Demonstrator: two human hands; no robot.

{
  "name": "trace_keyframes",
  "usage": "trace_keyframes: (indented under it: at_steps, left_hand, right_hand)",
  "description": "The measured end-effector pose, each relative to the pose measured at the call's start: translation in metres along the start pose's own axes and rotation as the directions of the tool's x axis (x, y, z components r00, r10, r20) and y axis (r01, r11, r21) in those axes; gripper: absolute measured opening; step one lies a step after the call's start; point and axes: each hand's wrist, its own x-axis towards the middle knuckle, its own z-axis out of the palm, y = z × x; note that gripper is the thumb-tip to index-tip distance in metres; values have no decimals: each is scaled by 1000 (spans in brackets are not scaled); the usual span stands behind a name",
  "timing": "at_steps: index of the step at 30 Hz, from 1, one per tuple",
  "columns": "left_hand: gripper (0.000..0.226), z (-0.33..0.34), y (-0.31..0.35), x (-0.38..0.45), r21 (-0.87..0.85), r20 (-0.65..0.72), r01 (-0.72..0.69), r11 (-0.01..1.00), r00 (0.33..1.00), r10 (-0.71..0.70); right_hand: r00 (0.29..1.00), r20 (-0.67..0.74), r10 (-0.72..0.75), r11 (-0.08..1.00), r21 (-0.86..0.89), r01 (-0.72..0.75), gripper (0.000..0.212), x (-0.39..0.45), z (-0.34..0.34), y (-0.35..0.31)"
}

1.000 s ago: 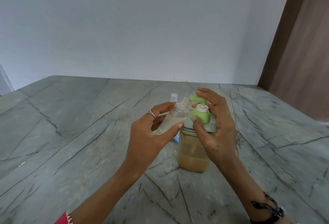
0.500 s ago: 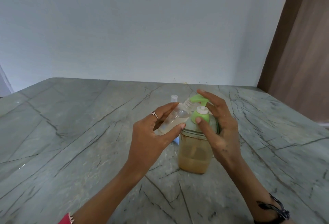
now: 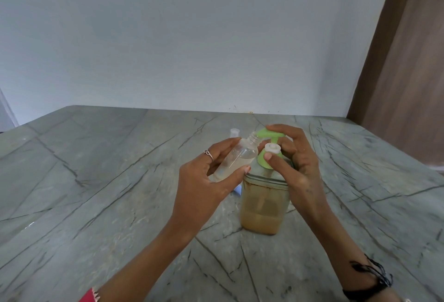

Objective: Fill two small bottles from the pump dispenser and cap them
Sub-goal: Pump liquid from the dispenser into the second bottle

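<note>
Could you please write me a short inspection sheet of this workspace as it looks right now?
Surface: grey veined stone counter, dry where visible.
Job's things: pump dispenser upright, partly filled with amber liquid; small clear bottle tilted, uncapped mouth at the green spout; second small bottle stands behind, mostly hidden.
Clutter: nothing seen.
Grippers: left hand holds the clear bottle; right hand has fingers on the pump head, thumb on the collar.
Cables: nothing seen.
Surroundings: plain wall; brown wooden panel at right.

Green pump point(image 3: 269, 133), clear bottle point(image 3: 236, 160), amber liquid in dispenser point(image 3: 263, 215); grey dark-veined bench point(image 3: 96, 181); brown panel point(image 3: 408, 61) upper right.
</note>
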Motion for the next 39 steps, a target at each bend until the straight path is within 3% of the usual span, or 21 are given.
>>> trace_keyframes:
  at_steps: [6, 15, 22, 26, 29, 33, 39]
  left_hand:
    - [46, -1, 1, -1, 20, -3, 9, 1000, 1000, -9]
    - [46, -4, -1, 0, 83, 11, 0, 997, 1000, -1]
    - [46, -2, 2, 0, 40, 2, 19, 999, 1000, -19]
    - [45, -2, 3, -1, 27, 5, 29, 999, 1000, -29]
    - [46, -1, 2, 0, 27, 6, 29, 999, 1000, -29]
    - [44, -2, 4, 0, 12, 5, 35, 999, 999, -35]
    - [45, -3, 4, -1, 28, 18, 44, 999, 999, -45]
  right_hand:
    - [999, -29, 29, 993, 119, -25, 31, 3, 0, 2]
    - [996, -48, 81, 986, 152, -73, 37, 6, 0, 2]
    - [1000, -18, -8, 997, 76, 9, 52, 2, 2, 2]
    - [999, 41, 11, 995, 98, -15, 28, 1, -1, 7]
    - [1000, 30, -7, 994, 108, 3, 37, 1, -2, 9]
    - [1000, -10, -7, 979, 206, 9, 24, 4, 2, 8]
    - [998, -53, -26, 974, 224, 37, 25, 6, 5, 9]
